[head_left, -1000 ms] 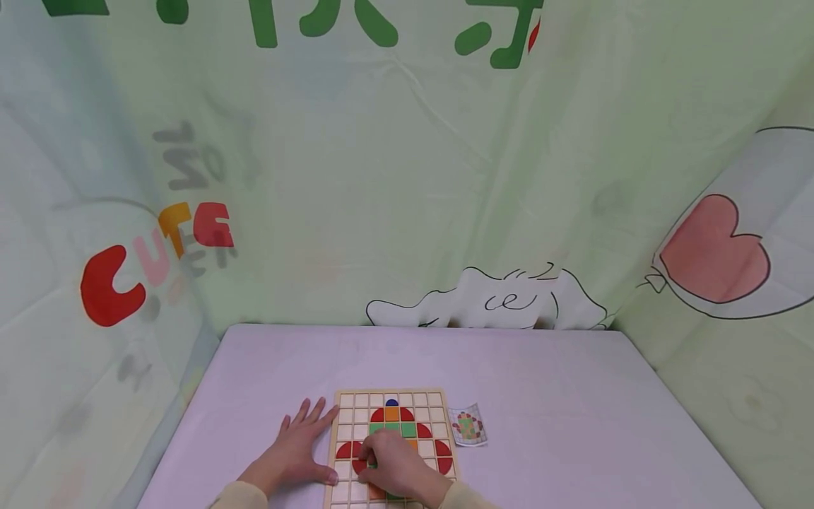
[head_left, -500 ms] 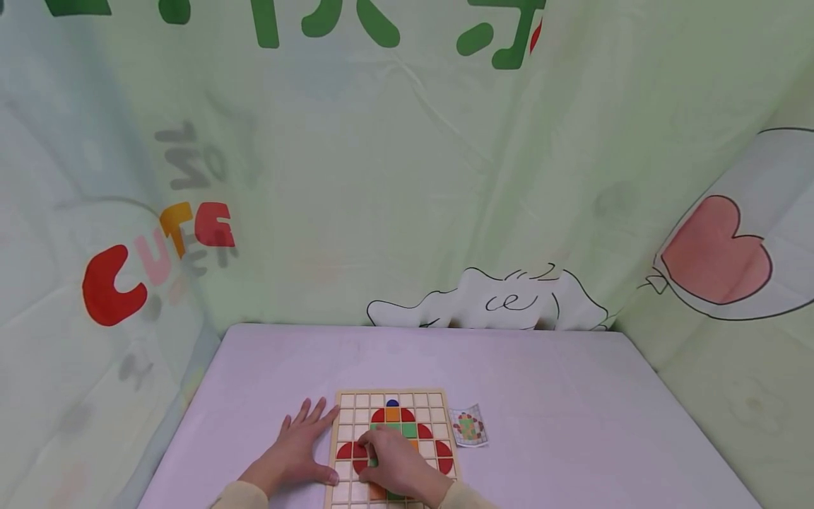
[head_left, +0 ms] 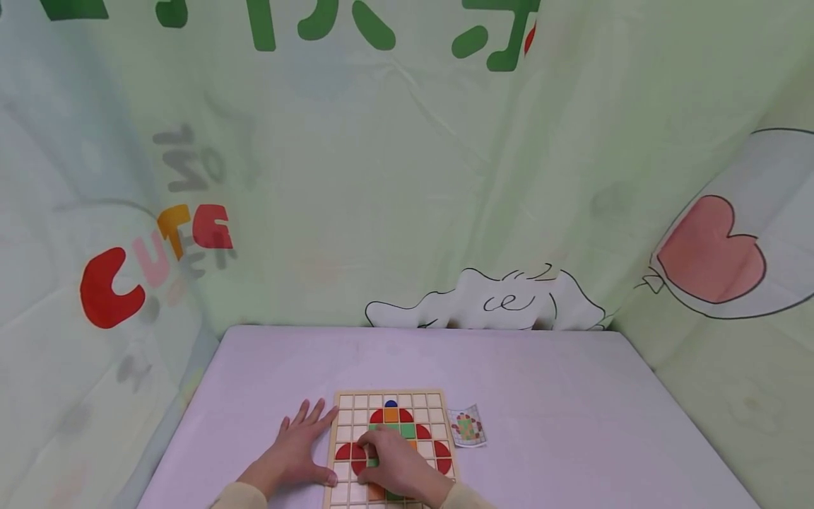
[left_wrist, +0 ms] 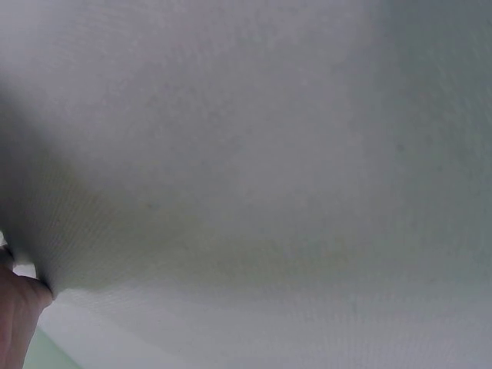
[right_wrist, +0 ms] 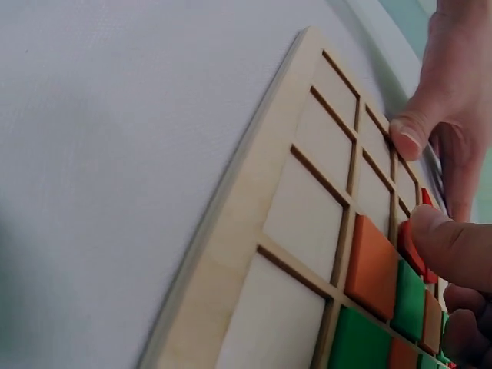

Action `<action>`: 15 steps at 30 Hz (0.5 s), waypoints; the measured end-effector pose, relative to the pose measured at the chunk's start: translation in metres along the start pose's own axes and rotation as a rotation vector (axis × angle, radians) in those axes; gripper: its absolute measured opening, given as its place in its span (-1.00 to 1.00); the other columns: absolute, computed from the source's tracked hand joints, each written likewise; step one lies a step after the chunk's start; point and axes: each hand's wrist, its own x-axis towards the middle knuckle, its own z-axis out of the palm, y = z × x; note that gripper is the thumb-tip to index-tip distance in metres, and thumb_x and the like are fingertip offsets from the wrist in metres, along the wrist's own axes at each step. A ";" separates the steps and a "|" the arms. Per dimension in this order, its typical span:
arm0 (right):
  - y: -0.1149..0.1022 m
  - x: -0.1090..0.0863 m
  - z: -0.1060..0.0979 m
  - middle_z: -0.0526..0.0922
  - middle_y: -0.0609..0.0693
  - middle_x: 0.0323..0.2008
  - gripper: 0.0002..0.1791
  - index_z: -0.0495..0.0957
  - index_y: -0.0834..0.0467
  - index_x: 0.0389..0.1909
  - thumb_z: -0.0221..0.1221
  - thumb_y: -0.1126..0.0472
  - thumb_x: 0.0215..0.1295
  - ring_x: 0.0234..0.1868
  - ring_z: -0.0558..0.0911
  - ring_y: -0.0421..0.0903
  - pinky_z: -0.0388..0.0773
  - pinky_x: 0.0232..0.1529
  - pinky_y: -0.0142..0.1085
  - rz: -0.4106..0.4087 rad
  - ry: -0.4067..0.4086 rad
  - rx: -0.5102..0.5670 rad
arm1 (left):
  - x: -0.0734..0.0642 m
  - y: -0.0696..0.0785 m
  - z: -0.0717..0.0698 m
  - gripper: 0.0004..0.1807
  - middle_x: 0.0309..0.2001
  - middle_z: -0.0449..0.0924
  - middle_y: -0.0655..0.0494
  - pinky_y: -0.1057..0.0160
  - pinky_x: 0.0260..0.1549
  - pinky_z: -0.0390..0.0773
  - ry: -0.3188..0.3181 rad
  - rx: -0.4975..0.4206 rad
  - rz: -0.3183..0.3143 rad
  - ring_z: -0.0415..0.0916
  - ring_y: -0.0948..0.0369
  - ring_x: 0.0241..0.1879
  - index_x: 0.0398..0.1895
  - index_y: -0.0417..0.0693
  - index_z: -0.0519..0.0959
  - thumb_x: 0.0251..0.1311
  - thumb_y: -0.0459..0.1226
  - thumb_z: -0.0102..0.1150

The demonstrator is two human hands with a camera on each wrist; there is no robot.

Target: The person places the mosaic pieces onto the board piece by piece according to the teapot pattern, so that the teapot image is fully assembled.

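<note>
A wooden grid board (head_left: 388, 392) lies flat, with red, orange, green and blue tiles set in its cells. My left hand (head_left: 295, 449) rests spread at the board's left edge, thumb tip on the frame. Bent over the middle of the board, my right hand (head_left: 396, 461) has thumb and index finger curled about a red quarter-circle tile (head_left: 358, 466) near the left side. In the right wrist view the thumb touches the red tile (right_wrist: 410, 244), beside an orange square tile (right_wrist: 370, 265). The right hand hides several central tiles.
A small picture card (head_left: 467, 427) with a coloured grid pattern lies right of the board. The lilac table (head_left: 572, 410) stretches away on both sides. A printed pale green curtain (head_left: 356, 198) hangs behind it.
The right index finger has shifted slightly away from the thumb, showing more of the red tiles. The left hand stays in place.
</note>
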 end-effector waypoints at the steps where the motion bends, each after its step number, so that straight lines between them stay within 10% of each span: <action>1: 0.002 -0.001 -0.003 0.57 -0.17 -0.31 -0.55 0.68 0.16 0.05 0.49 0.12 0.16 -0.29 0.42 -0.24 0.49 -0.21 -0.37 0.004 -0.001 0.025 | 0.000 0.002 -0.001 0.32 0.61 0.07 -0.21 -0.51 0.44 -0.15 -0.003 0.006 0.003 -0.21 -0.33 0.61 0.57 0.02 0.26 -0.39 0.17 0.69; 9: 0.044 -0.019 -0.038 0.68 0.05 -0.10 -0.56 0.61 0.30 0.13 0.33 0.11 0.36 -0.21 0.59 -0.22 0.58 -0.21 -0.34 -0.117 0.044 0.160 | 0.002 -0.008 0.002 0.37 0.59 0.04 -0.33 -0.57 0.39 -0.22 -0.028 -0.014 0.019 -0.24 -0.40 0.58 0.58 -0.02 0.23 -0.41 0.23 0.66; 15: 0.092 -0.042 -0.072 0.67 0.13 0.09 -0.51 0.56 0.26 0.20 0.32 0.06 0.37 0.06 0.65 0.07 0.65 0.04 0.03 0.013 0.153 0.042 | -0.003 -0.019 0.008 0.36 0.60 0.07 -0.28 -0.56 0.40 -0.18 -0.029 -0.015 -0.019 -0.21 -0.38 0.59 0.56 -0.03 0.26 -0.42 0.22 0.67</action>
